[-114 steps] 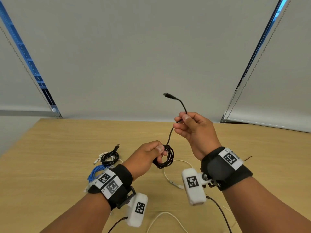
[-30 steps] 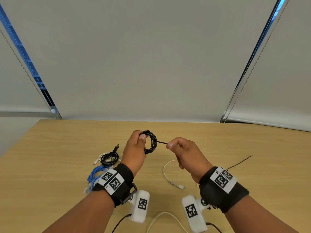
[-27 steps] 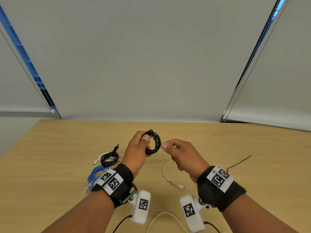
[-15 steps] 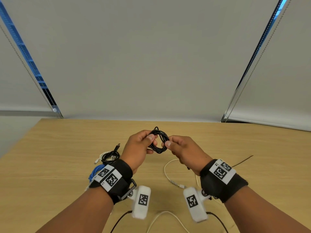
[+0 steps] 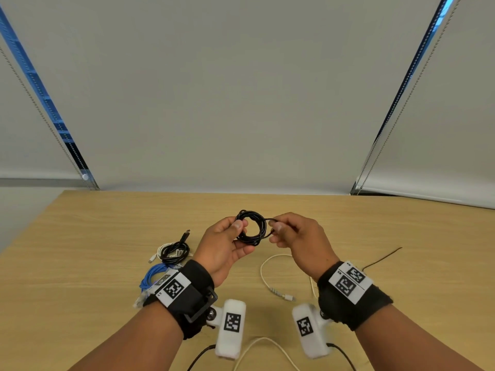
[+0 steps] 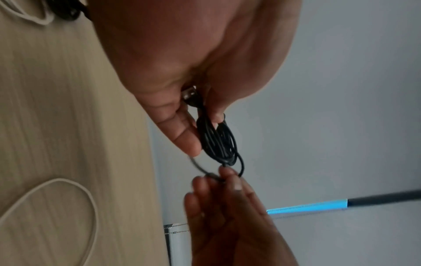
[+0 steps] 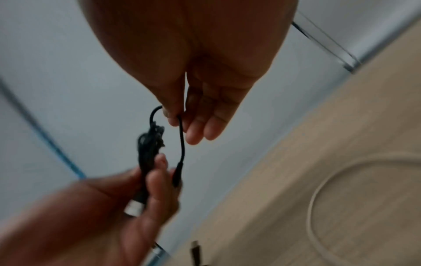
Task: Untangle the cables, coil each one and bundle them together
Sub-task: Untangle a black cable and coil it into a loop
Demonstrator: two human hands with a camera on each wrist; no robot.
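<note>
Here, the left hand [image 5: 223, 246] pinches the black cable coil [image 5: 251, 227] above the worktop [image 5: 80, 277] to keep its loops stacked, while the right hand [image 5: 300, 241] fingers [image 7: 173, 115] clamp the free tail, apparently for tucking.

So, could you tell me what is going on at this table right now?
A person is coiling cables. The left hand grips a thin black cable coil above the wooden table, while the right hand pinches its loose end. A coiled black-and-white cable bundle and blue cable lie left; a white cable lies uncoiled.
</note>
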